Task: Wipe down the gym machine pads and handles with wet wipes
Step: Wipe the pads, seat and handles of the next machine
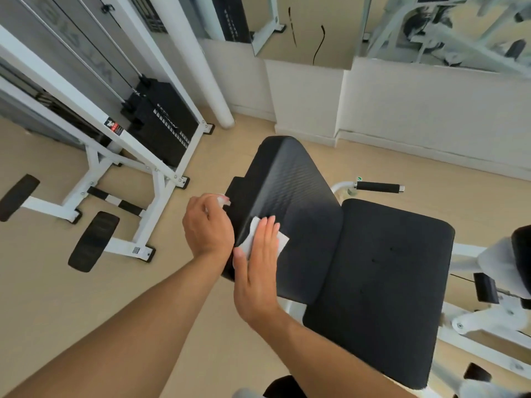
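A black back pad (298,193) stands at the middle of the view, with a black seat pad (382,282) to its right. My right hand (258,265) lies flat with straight fingers on a white wet wipe (283,242), pressing it against the back pad's left part. My left hand (208,225) is just left of the pad's edge, fingers curled round something small and white (223,200) that I cannot identify. A black foam handle (377,187) on a white bar sticks out behind the seat pad.
A white-framed cable machine (115,133) with a black weight stack (161,122) stands at the left, with black foot pads (93,241) on the beige floor. A white pillar (201,61) and mirrored wall lie behind. More white machine frame (488,320) is at the right.
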Motion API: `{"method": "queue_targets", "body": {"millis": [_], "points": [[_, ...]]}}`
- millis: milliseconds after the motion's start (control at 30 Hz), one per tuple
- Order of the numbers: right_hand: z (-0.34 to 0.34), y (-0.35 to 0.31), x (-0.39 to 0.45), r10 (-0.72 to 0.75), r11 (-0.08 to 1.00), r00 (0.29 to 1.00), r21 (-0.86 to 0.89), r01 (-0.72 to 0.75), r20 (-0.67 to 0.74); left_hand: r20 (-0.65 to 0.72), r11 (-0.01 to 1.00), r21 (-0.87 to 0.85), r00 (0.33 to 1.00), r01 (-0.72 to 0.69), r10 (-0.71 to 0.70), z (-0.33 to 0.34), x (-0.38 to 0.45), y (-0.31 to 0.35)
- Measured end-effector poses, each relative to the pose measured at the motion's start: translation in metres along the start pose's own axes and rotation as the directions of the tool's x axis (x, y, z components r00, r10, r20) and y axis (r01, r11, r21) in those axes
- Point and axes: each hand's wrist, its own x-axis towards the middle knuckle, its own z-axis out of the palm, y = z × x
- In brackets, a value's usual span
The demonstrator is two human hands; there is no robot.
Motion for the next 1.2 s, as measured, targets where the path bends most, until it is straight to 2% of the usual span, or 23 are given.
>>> {"method": "queue_targets", "body": {"millis": [100,167,233,400,433,500,533,633,833,900,1033,1133,1200], "points": [[-0.016,0.014,0.072,0.076,0.994,0.994,-0.072,-0.082,-0.083,0.018,0.999,0.023,0.999,-0.032,0.031,0.000,0.001,-0.002],[-0.038,0.009,0.133,0.199,0.980,0.974,-0.002,-0.200,-0.106,0.036,0.997,0.057,0.998,-0.045,0.043,0.002,0.003,-0.002],[-0.050,0.001,0.160,0.228,0.974,0.968,0.029,-0.226,-0.104,0.051,0.993,0.097,0.997,-0.066,0.061,0.003,0.003,-0.002],[-0.029,-0.006,0.098,0.107,0.992,0.989,0.072,-0.100,-0.099,0.058,0.984,0.148,0.994,-0.098,0.091,0.002,0.002,0.000],[-0.025,-0.009,0.083,0.140,0.981,0.984,0.151,-0.122,-0.113,0.061,0.983,0.150,0.994,-0.104,0.096,0.002,0.002,0.000],[-0.020,-0.017,0.070,0.296,0.909,0.943,0.350,-0.228,-0.155,0.067,0.987,0.127,0.993,-0.103,0.095,0.004,0.004,-0.001],[-0.019,-0.021,0.069,0.336,0.886,0.923,0.396,-0.242,-0.187,0.062,0.991,0.100,0.994,-0.094,0.088,0.004,0.004,-0.002],[-0.016,-0.025,0.070,0.318,0.920,0.917,0.314,-0.236,-0.242,0.040,0.997,0.025,0.997,-0.071,0.070,0.005,0.005,-0.004],[-0.018,-0.016,0.098,0.100,0.995,0.988,0.012,-0.099,-0.116,0.079,0.994,-0.050,0.991,-0.102,0.106,0.005,0.007,-0.011],[-0.029,-0.019,0.131,0.095,0.993,0.989,-0.057,-0.102,-0.112,0.090,0.988,-0.076,0.986,-0.133,0.139,0.004,0.008,-0.011],[-0.034,-0.030,0.144,0.138,0.985,0.980,-0.085,-0.151,-0.143,0.193,0.991,-0.124,0.978,-0.058,0.082,-0.001,0.011,-0.008],[-0.018,-0.034,0.097,0.112,0.991,0.985,-0.055,-0.120,-0.127,0.257,0.985,-0.171,0.965,0.001,0.044,-0.005,0.013,-0.005],[-0.006,-0.046,0.055,0.182,0.983,0.976,0.048,-0.177,-0.122,0.294,0.980,-0.194,0.956,0.050,0.010,-0.007,0.014,-0.005]]}}
